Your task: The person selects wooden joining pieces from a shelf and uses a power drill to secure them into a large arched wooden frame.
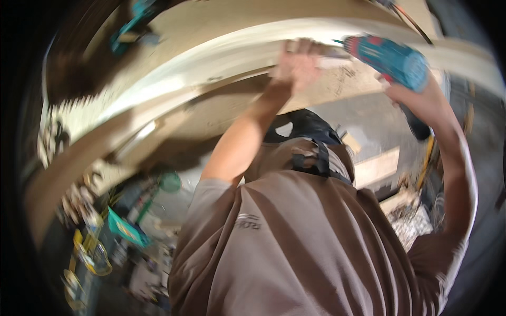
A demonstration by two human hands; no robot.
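My right hand (416, 100) is wrapped round the grip of a teal cordless drill (387, 59). The drill points left, and a thin bit shows at its nose, over a long pale wooden board (221, 45). Whether the bit touches the wood I cannot tell. My left hand (300, 64) is at the board's near edge, left of the drill's nose. Its fingers are stretched out over the wood, blurred by motion, and no held object shows in them.
Another teal tool (129, 32) lies at the far left. An orange and black cable (414, 23) is at the far right. At the lower left is clutter with a green bag-like thing (128, 227). A pale wood offcut (377, 167) lies below, near my right side.
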